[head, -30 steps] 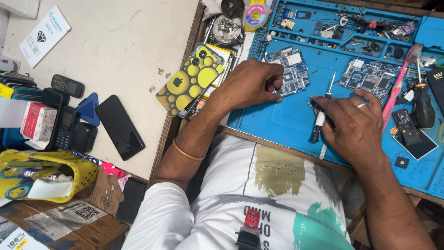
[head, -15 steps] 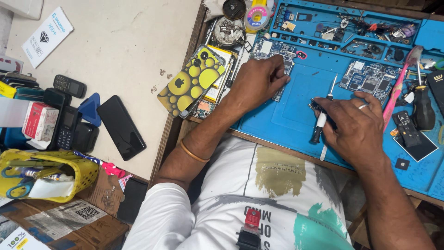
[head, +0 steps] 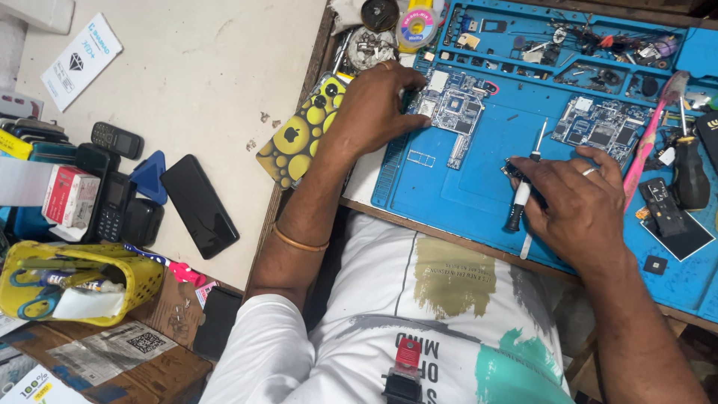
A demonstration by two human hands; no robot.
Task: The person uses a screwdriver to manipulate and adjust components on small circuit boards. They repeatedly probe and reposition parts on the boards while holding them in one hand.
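My left hand (head: 374,105) lies across a yellow bubble-pattern phone case (head: 295,142), and its fingertips grip the left edge of a blue circuit board (head: 456,105) on the blue work mat (head: 479,187). My right hand (head: 580,206) rests on the mat's front part. Its fingers curl over a black-and-white-handled screwdriver (head: 521,196) and a small dark part (head: 513,168). The screwdriver's tip points away from me.
A second circuit board (head: 598,131), a pink tool (head: 652,142) and a black-handled tool (head: 689,176) lie at the mat's right. Parts trays line the back. A black phone (head: 198,206), keypad phones (head: 112,138), a blue pick (head: 153,176) and a yellow basket (head: 75,280) sit to the left.
My left hand has slid the circuit board away from me, toward the mat's back left. My right hand has stayed on the screwdriver.
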